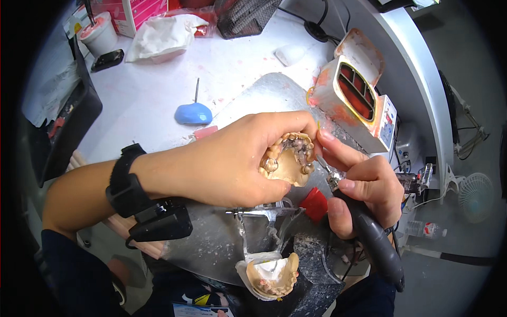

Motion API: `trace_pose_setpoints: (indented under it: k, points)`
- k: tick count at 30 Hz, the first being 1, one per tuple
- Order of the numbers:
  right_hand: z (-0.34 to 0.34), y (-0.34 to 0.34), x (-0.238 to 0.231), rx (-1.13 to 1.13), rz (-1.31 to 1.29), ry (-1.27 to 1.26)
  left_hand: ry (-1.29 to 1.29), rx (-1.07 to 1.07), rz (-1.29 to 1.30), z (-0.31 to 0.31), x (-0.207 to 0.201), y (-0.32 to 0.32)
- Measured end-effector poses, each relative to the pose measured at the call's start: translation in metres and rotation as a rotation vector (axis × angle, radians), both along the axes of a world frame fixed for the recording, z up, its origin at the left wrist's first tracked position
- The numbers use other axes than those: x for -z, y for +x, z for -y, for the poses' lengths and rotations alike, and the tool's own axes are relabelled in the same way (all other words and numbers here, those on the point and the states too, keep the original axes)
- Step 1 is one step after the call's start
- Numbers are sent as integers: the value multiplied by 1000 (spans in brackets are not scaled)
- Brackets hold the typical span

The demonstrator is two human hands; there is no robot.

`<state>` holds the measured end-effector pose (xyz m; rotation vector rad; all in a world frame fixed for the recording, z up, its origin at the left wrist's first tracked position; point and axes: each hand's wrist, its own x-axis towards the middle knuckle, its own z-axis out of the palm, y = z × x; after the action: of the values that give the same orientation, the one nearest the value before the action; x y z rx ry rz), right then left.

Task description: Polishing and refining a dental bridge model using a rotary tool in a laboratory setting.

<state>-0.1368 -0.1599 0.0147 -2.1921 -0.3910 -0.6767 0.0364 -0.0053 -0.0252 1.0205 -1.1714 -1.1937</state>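
Note:
My left hand (248, 150) is wrapped round a beige dental cast (288, 162), with its arch of teeth and metal parts facing up. In my right hand (372, 185) is a dark grey dental handpiece (372, 240). Its thin metal tip points at the right edge of the cast; I cannot tell whether they touch. A small yellowish sliver shows by my right index fingertip, against the left fingers. Below my left hand stands a metal articulator (266, 212), partly hidden. A second dental cast (272, 277) sits lower down, near my lap.
A wax heater (335, 100) with its lid up stands at the right. Red wax (315, 203) lies below the cast. Farther off are a blue lump with a rod (193, 113), crumpled tissue (161, 39), a mesh holder (244, 18) and a black tray (79, 116) at left.

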Motion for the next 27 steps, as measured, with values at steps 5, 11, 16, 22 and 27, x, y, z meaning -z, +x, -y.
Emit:
trace_pose_setpoints:
  k: [5, 11, 16, 22, 27]
  points:
    - [-2, 0, -2, 18, -52, 29, -35, -30, 73, -1, -1, 0]
    - [-5, -1, -6, 67, -55, -25, -68, -42, 93, -1, 0, -1]
    - [-6, 2, -4, 79, -50, -32, -65, -53, 78, -1, -1, -1]
    - [-5, 3, -4, 109, -31, -44, -80, -63, 105, 0, 2, -2]
    - [-9, 1, -6, 97, -105, 70, -89, -59, 77, 0, 0, -2]
